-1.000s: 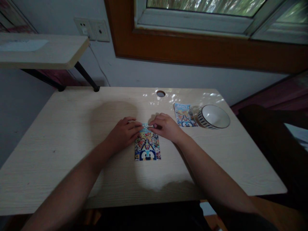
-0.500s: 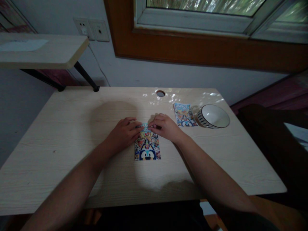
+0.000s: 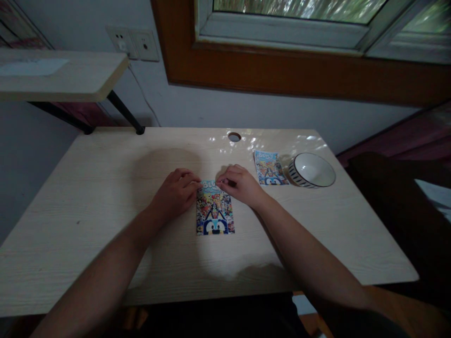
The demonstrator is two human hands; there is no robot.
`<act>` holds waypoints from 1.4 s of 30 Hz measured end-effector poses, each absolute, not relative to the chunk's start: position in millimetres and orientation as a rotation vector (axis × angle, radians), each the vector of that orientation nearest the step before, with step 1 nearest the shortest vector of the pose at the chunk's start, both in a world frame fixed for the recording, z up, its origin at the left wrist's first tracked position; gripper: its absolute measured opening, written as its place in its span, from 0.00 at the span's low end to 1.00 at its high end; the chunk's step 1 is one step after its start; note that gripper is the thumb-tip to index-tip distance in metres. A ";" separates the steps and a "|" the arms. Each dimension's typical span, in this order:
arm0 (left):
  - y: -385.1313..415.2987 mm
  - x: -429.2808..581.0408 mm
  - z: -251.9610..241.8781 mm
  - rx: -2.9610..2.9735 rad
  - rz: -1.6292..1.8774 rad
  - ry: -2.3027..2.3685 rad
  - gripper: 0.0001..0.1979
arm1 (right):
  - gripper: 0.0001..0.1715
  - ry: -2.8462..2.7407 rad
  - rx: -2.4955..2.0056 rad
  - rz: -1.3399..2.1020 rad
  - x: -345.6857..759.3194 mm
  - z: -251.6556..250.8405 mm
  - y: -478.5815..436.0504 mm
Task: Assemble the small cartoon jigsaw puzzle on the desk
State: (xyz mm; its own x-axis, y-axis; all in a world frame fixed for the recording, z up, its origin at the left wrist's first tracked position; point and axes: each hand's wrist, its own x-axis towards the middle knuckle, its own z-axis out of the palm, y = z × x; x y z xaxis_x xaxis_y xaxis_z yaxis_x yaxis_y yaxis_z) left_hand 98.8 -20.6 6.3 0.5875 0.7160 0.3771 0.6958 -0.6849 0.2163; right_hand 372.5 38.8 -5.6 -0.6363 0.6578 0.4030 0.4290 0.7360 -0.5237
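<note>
A colourful printed packet (image 3: 215,209), with a blue cartoon dog's face near its bottom edge, lies flat on the desk in front of me. The fingertips of my left hand (image 3: 179,190) are pinched together at its top left corner. At the top right corner, my right hand (image 3: 240,184) has thumb and fingers closed on the edge. Lettering shows along the top between both hands. A second print of the same design (image 3: 269,168) rests to the right, beyond my right hand, its upper edge slightly curled.
A white bowl with dark stripes (image 3: 313,170) stands right of the second print. The pale wooden desk (image 3: 88,249) has a round cable hole (image 3: 234,137) near its back edge. A raised shelf (image 3: 70,87) on black legs occupies the back left, below wall sockets (image 3: 136,44).
My left hand has slid left along the packet's top edge to its corner, uncovering more lettering. My right hand stays almost in place.
</note>
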 end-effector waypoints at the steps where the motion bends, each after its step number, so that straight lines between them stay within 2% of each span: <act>1: -20.8 99.2 6.0 2.762 0.677 1.226 0.14 | 0.02 -2.354 -0.827 0.516 371.7 -5.8 38.4; 10: -23.9 106.6 0.6 2.813 0.502 1.213 0.18 | 0.03 -2.357 -0.886 0.491 371.1 -9.9 38.7; 28: -24.3 107.4 0.6 2.819 0.497 1.268 0.17 | 0.07 -2.248 -0.904 0.594 369.9 -7.7 40.6; 37: -9.3 81.1 -0.6 2.579 0.794 1.651 0.13 | 0.12 -2.208 -0.903 0.629 368.9 -6.4 39.2; 42: -2.9 64.0 -6.9 2.407 0.819 1.724 0.11 | 0.15 -2.053 -0.945 0.689 369.2 -5.3 39.0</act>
